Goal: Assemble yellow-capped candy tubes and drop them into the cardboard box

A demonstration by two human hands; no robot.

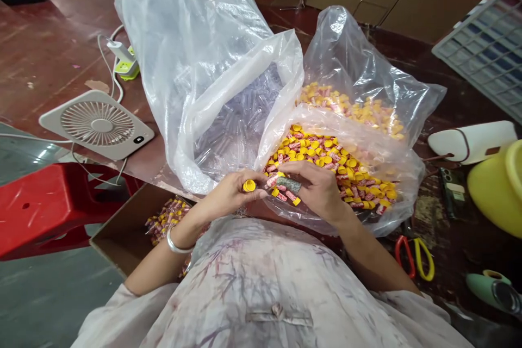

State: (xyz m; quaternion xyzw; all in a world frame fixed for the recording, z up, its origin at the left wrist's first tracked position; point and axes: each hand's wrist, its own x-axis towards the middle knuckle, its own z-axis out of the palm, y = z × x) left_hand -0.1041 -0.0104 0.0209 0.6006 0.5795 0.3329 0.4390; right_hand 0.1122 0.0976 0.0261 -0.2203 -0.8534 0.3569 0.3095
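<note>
My left hand (228, 193) pinches a small piece with a yellow cap (249, 185) between its fingertips. My right hand (316, 187) holds a bundle of several yellow-capped tubes (285, 187) with red-patterned fillings, close to the left hand. Both hands hover at the mouth of a clear plastic bag (359, 114) filled with many yellow-capped tubes (326, 155). To its left stands a larger clear plastic bag (196, 49) holding empty transparent tubes (244, 114).
A cardboard box (122, 228) with finished tubes sits at my lower left, beside a red stool (53, 201). A white fan (98, 124) and power strip (124, 60) lie on the left. Scissors (414, 255), a phone (452, 190), a white pouch (473, 141) and a yellow container (495, 185) are right.
</note>
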